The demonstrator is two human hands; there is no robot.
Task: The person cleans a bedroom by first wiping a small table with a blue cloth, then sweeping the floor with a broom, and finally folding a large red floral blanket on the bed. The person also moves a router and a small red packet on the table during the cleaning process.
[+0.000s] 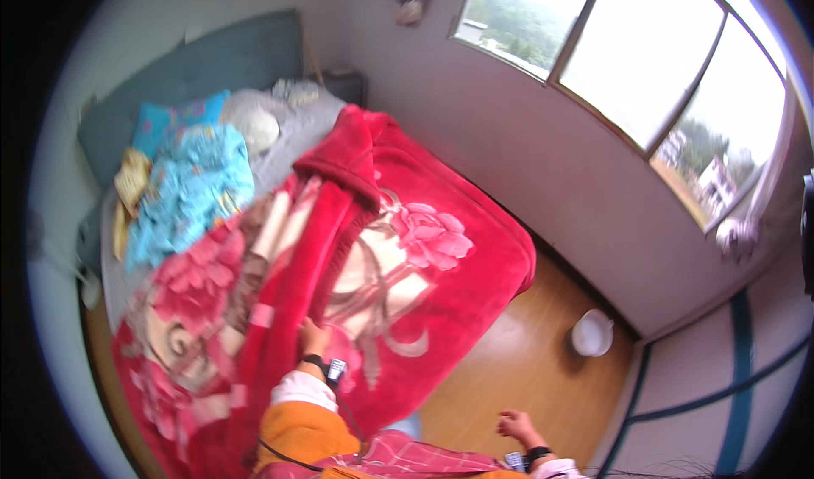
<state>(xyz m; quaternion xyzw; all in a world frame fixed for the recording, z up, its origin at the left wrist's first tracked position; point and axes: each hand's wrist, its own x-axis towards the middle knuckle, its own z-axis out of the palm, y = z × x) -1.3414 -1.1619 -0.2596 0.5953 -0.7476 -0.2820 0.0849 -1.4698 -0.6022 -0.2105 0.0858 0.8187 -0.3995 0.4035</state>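
A thick red plush blanket (489,244) with large pink flowers and cream patches covers much of the bed. My left hand (316,338) is at a raised fold running lengthwise across it, fingers curled into the plush and partly hidden by it. One corner of the blanket is bunched up near the head end. Away from the bed, my right hand (516,427) hangs over the wooden floor with its fingers curled in, and nothing shows in it. Each wrist wears a black band with a small device.
By the blue-grey headboard (203,66) lie a blue pillow (181,115), a rumpled light-blue quilt (191,186) and a whitish round cushion (254,128). A white bucket (593,333) stands on the wooden floor (515,352) near the wall. Windows (636,53) line the right wall.
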